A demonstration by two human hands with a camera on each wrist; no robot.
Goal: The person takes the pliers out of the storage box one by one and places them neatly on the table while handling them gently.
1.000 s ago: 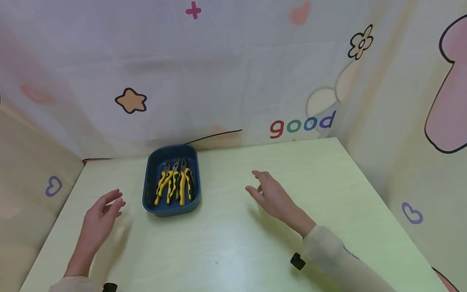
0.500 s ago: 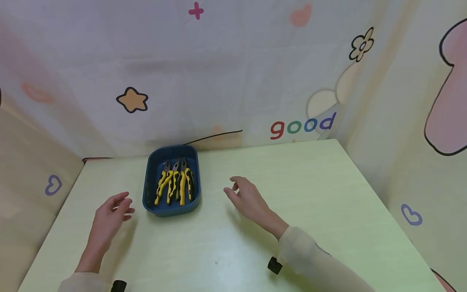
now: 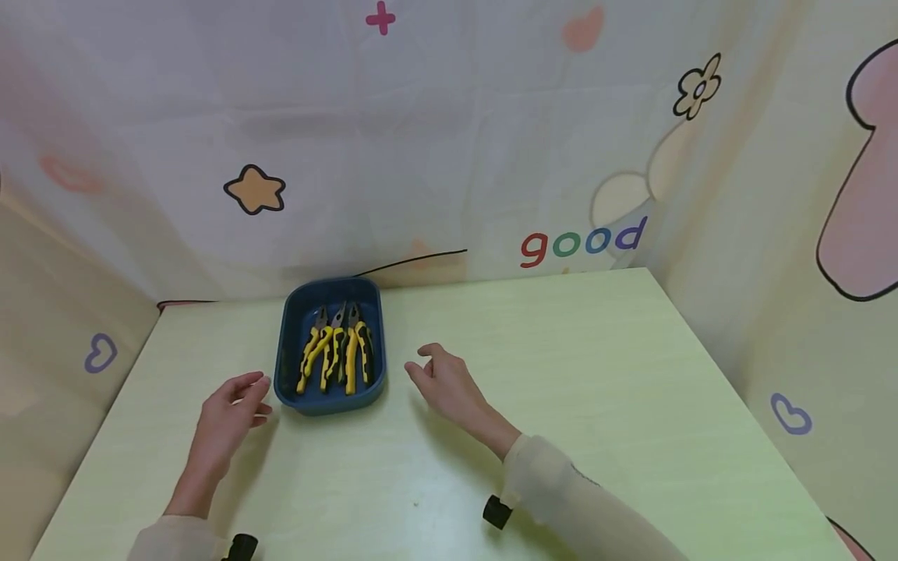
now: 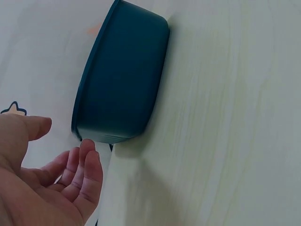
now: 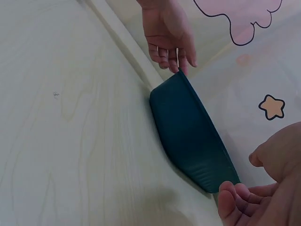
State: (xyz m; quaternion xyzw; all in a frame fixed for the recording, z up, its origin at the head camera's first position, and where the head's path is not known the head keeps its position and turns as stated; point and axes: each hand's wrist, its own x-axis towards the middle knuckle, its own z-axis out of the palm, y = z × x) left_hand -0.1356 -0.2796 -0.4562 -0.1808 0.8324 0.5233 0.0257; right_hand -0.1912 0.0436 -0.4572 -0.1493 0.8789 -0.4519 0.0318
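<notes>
Head view shows a pale cloth backdrop, printed with cartoon shapes and the word "good", behind the landmark of the scene: a deep blue tray with rounded corners. Under the tray, and spreading well to its right, is a pale wood-grain table. The tray stands upright near the table's far edge. Just beside the tray on its left is the person's left hand, fingers loosely bent around nothing; whether a fingertip touches the tray is hard to tell. On the tray's right, with a gap between, is the right hand, relaxed and holding nothing, thumb and forefinger parted. Inside the tray, three pairs of yellow-and-black pliers lie side by side, metal noses toward its far end.

A push from one side alone could slide or turn the tray. An uneven lift could tip it and send the pliers skidding to the low side, since they seem to lie loose.

Only the head view looks into the tray and shows the pliers. Both wrist views show its smooth outer wall instead. In the right wrist view, right fingertips overlap the tray, yet the head view reveals the gap.
</notes>
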